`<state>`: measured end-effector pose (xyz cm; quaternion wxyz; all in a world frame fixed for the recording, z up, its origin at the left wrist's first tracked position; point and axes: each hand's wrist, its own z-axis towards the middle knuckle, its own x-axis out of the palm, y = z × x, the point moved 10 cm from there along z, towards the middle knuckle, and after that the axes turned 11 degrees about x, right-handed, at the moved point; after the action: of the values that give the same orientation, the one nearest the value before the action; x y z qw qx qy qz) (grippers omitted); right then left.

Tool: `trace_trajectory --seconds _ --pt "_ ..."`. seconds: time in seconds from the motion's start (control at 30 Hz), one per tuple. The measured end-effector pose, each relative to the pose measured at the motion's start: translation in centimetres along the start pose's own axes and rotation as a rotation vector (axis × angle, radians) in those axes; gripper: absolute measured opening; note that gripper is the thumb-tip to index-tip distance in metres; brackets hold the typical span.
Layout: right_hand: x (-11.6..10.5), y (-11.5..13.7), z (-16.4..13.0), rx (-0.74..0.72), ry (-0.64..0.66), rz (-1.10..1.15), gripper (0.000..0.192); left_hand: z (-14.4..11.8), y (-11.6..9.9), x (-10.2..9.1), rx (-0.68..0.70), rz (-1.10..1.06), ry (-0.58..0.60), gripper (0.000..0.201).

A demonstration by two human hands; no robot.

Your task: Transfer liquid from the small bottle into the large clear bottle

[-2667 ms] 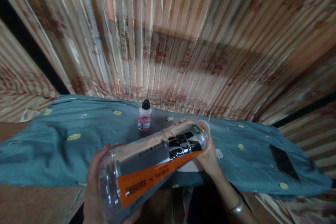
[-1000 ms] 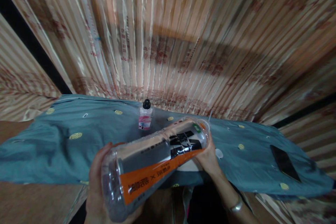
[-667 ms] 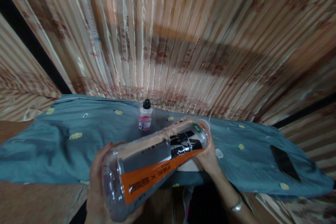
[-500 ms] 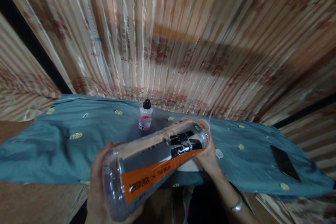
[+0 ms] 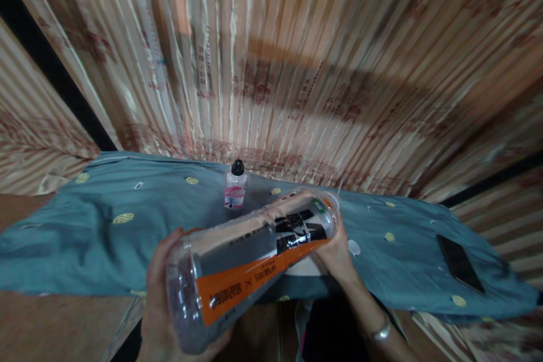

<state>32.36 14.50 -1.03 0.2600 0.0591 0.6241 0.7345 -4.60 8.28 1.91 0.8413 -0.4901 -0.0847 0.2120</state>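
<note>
We hold a large clear plastic bottle [image 5: 250,268] nearly level between both hands, above the near edge of the teal cloth [image 5: 127,249]. The bottle bears an orange, grey and black label, and its base points toward us at 7 o'clock.

Our left hand [image 5: 159,305] cups the base end, fingers curled around the wall and clamped on it. Our right hand [image 5: 337,251] grips the far end at 2 o'clock, fingers wrapped on the neck region; a bracelet [image 5: 379,332] sits on that wrist. Whether a cap remains on the neck cannot be determined, since the hand covers it.

Progress, as we judge it: the bottle is lifted and secured in a two-hand grip. It appears largely empty. A small pale round item [image 5: 354,247] lies on the cloth just beside the right hand; it may be a cap, but this is unconfirmed.

A small bottle with a black cap [image 5: 235,186] stands upright at 12 o'clock, well apart from the hands. A dark phone [image 5: 460,263] lies flat at 3 o'clock.
</note>
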Motion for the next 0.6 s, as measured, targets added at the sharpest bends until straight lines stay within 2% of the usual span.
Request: trace_trajectory --seconds 0.1,0.2,0.37,0.53,0.6 --pt "0.1 0.4 -0.1 -0.017 0.005 0.007 0.092 0.2 -0.8 0.2 0.028 0.009 0.005 0.102" --pt "0.2 0.7 -0.1 -0.02 0.009 0.005 0.092 0.2 -1.6 0.5 0.031 0.021 0.002 0.106" --pt "0.2 0.4 -0.1 0.004 0.017 0.025 0.095 0.0 0.2 0.1 -0.076 -0.087 -0.003 0.112" --pt "0.1 0.2 0.0 0.002 0.007 0.005 0.094 0.5 0.1 -0.2 0.113 0.025 0.087 0.109" --pt "0.1 0.3 0.0 -0.014 0.012 -0.005 0.094 0.5 0.0 0.0 0.144 0.004 0.106 0.114"
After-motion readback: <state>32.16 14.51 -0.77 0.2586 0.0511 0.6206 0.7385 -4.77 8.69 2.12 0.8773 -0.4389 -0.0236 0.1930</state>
